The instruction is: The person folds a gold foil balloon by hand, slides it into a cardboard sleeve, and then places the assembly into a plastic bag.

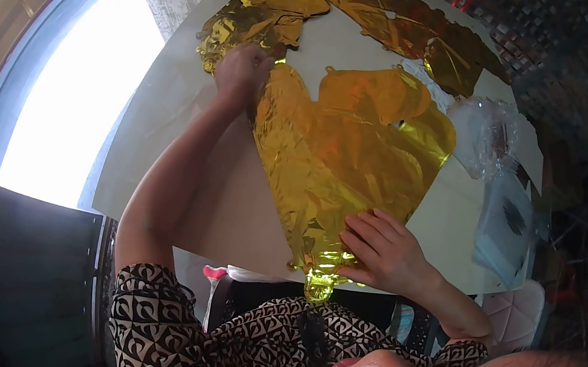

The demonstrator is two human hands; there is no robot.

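A large flat gold foil balloon [350, 152] lies uninflated on the pale tabletop, its narrow lower end hanging over the near edge. My left hand [243, 73] is closed at the balloon's far upper corner, fingers curled against the foil; the fingertips are partly hidden. Near the lower end, my right hand [388, 253] rests on the foil with its fingers stretched out and the thumb apart. Just past my left hand sits a crumpled heap of gold foil balloons [282, 3].
More darker gold foil [398, 16] trails along the far right edge of the table [227, 216]. Clear plastic packaging [487, 128] and a whitish plastic bag [502, 228] lie at the right edge. A padded pink seat [519, 313] stands below the table at right.
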